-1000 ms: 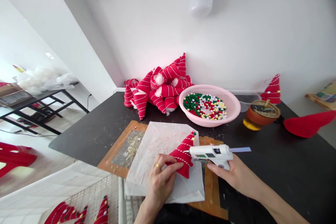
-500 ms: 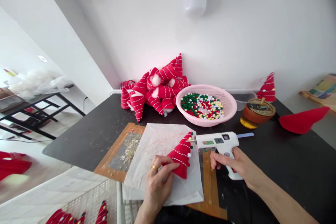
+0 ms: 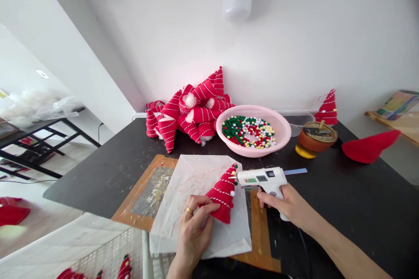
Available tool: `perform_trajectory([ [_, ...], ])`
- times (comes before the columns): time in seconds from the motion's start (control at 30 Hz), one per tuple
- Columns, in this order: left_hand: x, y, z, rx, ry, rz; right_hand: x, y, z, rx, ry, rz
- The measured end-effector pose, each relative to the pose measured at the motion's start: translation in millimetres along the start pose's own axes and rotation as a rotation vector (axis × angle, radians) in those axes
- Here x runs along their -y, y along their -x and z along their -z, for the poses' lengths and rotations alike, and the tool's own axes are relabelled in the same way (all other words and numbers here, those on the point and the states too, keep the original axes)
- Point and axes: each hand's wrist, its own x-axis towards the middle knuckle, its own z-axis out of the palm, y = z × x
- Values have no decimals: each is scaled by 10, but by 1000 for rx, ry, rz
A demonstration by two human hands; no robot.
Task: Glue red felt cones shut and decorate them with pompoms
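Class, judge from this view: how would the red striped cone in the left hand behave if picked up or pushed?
The red striped cone is likely light and soft: the matching cones show white stuffing at their open ends. Its narrow top and rounded bottom suggest it would tip over easily if pushed.

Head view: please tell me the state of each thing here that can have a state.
Left hand: holding the red striped felt tree.
Red striped felt tree: tilted, resting on the paper sheet, pompoms attached.
Right hand: holding the hot glue gun.
Hot glue gun: nozzle beside the tree, glue stick protruding behind.
Pink basket: holding pompoms.
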Motion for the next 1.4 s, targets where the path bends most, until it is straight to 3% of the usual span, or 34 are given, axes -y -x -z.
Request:
perform_trajectory([
  [1.03, 23, 12, -6, 18, 24, 5, -55, -9, -24, 0, 48, -27],
  [1.4, -2, -4, 1, 10, 14, 0, 39, 2, -40, -24, 96, -29],
])
